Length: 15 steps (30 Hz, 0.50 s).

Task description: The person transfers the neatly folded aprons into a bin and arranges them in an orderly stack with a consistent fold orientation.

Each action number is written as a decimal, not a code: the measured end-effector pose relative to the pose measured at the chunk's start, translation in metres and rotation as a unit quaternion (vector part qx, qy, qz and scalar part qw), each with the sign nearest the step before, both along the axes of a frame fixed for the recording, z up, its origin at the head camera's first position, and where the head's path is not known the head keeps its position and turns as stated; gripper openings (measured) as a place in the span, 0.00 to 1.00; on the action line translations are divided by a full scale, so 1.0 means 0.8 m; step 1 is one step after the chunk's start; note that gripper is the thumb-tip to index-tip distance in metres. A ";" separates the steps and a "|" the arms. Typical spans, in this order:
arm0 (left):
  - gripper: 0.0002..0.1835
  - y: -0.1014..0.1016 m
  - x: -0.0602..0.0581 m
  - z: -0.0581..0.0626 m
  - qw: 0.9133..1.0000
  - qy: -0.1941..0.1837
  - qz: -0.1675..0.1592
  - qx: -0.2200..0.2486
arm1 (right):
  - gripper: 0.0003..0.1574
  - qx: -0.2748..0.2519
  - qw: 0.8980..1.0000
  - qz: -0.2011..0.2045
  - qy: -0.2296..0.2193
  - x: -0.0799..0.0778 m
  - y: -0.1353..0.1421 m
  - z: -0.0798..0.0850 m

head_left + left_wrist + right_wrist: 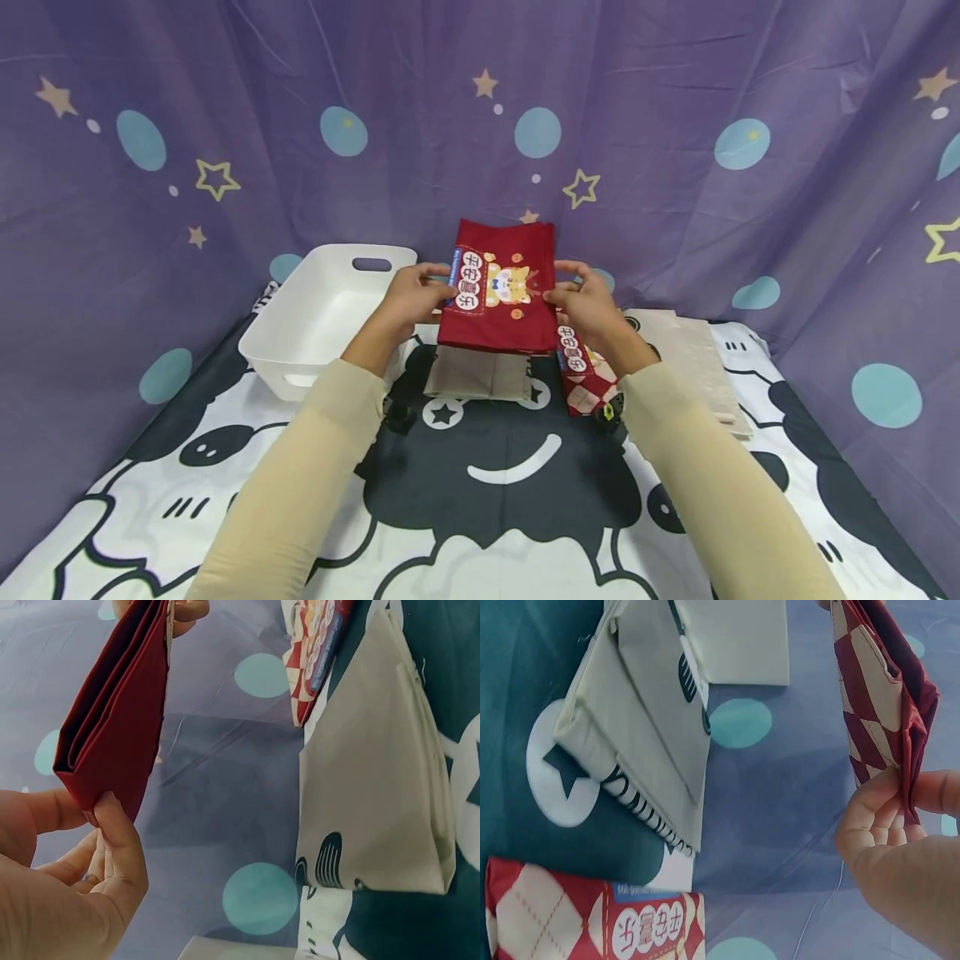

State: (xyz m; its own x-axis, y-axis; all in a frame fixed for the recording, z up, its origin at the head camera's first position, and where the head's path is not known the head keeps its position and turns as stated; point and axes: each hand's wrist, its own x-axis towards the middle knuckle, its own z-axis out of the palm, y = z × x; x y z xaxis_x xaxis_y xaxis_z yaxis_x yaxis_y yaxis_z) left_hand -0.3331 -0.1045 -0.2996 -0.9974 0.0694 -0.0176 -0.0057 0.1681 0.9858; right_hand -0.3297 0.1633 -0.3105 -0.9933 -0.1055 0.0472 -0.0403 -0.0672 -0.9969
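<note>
A folded red cloth piece (498,287) with a cartoon animal and a strip of white-circled characters is held up above the table. My left hand (415,296) pinches its left edge between thumb and fingers. On the opposite edge my right hand (588,304) pinches in the same way. From the right wrist view, the far side of the red cloth piece (870,705) shows red-and-cream checks. Below it lies a folded beige cloth piece (480,375), with dark print visible in both wrist views. Another folded red-checked cloth piece (585,375) lies by my right wrist, partly hidden.
A white plastic basket (292,308) with handle holes stands at the left, close to my left forearm. More folded beige cloth (697,358) lies to the right, partly behind my right arm. A sheep-patterned cloth (510,500) covers the table, and a purple curtain (450,108) hangs behind.
</note>
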 end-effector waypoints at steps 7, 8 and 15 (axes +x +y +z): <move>0.26 -0.020 0.000 0.004 1.000 0.005 0.007 -0.027 | 0.36 -0.014 1.000 -0.008 0.010 0.000 -0.019 0.002; 0.26 -0.022 0.000 0.004 1.000 0.005 0.007 -0.030 | 0.36 -0.014 1.000 -0.008 0.010 -0.001 -0.021 0.002; 0.26 -0.038 0.002 0.007 1.000 -0.003 0.012 -0.027 | 0.33 0.000 1.000 -0.007 0.024 -0.002 -0.038 -0.001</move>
